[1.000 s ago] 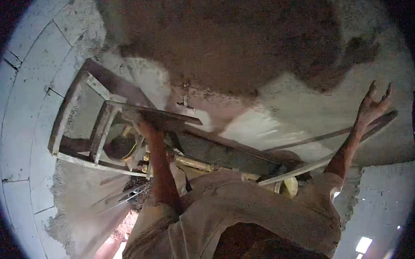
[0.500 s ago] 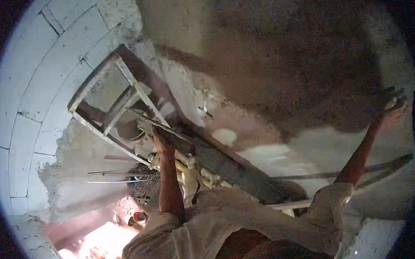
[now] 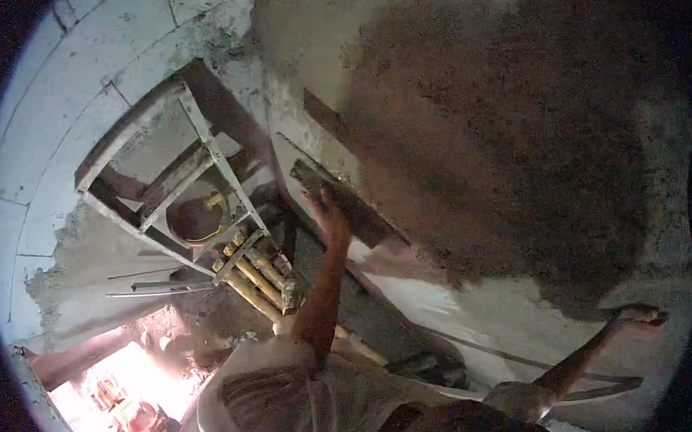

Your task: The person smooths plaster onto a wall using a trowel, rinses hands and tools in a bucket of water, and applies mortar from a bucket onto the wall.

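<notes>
Left hand point(image 3: 331, 218): grip closed on the float point(image 3: 364, 215), centre of frame, apparently held mid-length for balance, face toward the wall point(image 3: 505, 155). Right hand point(image 3: 640, 316): lower right, near the wall, possibly extended for steadiness; grip cannot be told.

Hands point(image 3: 331, 219): two, both the person's
Board point(image 3: 365, 221): one
Metal frame point(image 3: 223, 166): one
Round vessel point(image 3: 194, 222): one
Yellow poles point(image 3: 253, 288): at least three, partly hidden
Thin rods point(image 3: 160, 292): at least two
Dark patch point(image 3: 505, 139): one

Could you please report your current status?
Left hand holding flat board at wall. Right hand apart, grip unclear. Ladder-like frame left of board.
</notes>
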`<state>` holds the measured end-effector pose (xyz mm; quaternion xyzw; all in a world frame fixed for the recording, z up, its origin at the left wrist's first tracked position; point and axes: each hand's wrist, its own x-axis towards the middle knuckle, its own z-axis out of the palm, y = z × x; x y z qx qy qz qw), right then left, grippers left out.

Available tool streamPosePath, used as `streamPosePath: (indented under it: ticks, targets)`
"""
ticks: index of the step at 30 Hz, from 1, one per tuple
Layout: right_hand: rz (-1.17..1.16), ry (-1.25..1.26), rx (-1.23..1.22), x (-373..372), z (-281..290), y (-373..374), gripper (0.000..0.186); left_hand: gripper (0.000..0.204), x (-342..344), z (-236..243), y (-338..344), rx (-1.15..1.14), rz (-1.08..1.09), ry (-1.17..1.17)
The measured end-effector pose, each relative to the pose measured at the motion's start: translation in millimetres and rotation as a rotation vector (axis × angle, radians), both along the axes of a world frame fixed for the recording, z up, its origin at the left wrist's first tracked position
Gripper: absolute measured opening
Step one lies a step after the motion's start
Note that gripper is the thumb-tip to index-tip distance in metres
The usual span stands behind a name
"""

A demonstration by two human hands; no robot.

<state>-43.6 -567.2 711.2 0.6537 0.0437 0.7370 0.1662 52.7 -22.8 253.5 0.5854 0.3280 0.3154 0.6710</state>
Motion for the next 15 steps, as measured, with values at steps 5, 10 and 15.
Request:
streamPosePath:
  ticks: [5,10,15]
  targets:
    - [0.072,0.019,0.336,11.0,-7.9,33.3,0.058,0.069,54.7,-11.8,-32.9,-0.029,-0.166,0.092]
    - [0.101,-0.015,0.507,6.4,-0.9,45.6,0.074,0.062,149.5,-65.9,-27.5,-0.223,-0.091,0.292]
    - [0.054,-0.008,0.468,-6.9,-5.4,55.8,0.072,0.051,205.3,-48.3,62.0,-0.256,-0.059,-0.426]
